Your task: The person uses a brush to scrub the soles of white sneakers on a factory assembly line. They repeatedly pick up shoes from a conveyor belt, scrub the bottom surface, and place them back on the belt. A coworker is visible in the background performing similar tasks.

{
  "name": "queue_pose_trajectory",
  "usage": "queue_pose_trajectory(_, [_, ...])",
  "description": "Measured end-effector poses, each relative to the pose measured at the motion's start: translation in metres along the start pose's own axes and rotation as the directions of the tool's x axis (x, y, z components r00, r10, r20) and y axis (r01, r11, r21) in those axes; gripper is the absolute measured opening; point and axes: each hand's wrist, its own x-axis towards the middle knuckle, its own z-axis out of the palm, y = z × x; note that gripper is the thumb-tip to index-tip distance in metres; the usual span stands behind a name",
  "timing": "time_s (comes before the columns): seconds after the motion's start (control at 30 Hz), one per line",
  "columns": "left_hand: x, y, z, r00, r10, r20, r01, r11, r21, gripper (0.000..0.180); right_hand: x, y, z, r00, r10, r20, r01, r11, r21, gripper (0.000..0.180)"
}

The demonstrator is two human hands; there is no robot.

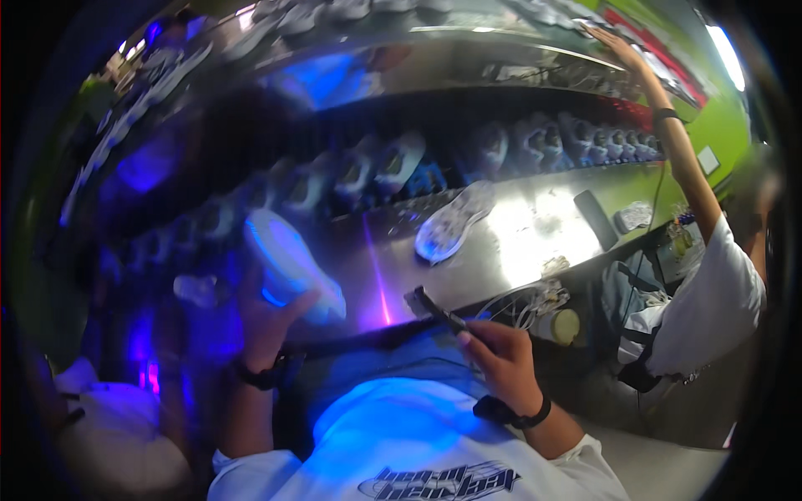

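A pale shoe sole [288, 259], lit blue, is tilted in front of me on the left. My left hand [274, 324] is closed on its lower edge, with the thumb in sight and the other fingers partly hidden. Toward the middle, my right hand [504, 355] grips a dark-handled brush [439, 311] whose head points up and left, apart from the sole. Beyond the brush, a second shoe sole [456, 221] with a mottled surface lies on the metal worktable [351, 238].
Rows of white shoes [393, 163] stand behind the table, with more on a shelf [468, 50] above. At right a co-worker's arm [689, 167] reaches up; another person [121, 426] is at lower left. A yellowish tub [558, 326] and cables [530, 302] sit by the table's edge.
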Motion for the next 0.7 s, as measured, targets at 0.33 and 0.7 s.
queue_pose_trajectory(0.33, [-0.084, -0.022, -0.004, 0.976, 0.209, -0.064, -0.165, 0.898, 0.407, 0.070, 0.039, 0.026, 0.075, 0.981, -0.032, 0.192, 0.063, 0.986, -0.157, 0.028])
queue_pose_trajectory(0.7, [-0.118, -0.016, -0.010, 0.936, 0.351, -0.020, -0.289, 0.799, 0.527, 0.057, 0.074, 0.057, 0.130, 0.950, 0.006, 0.312, 0.084, 0.958, -0.275, 0.031])
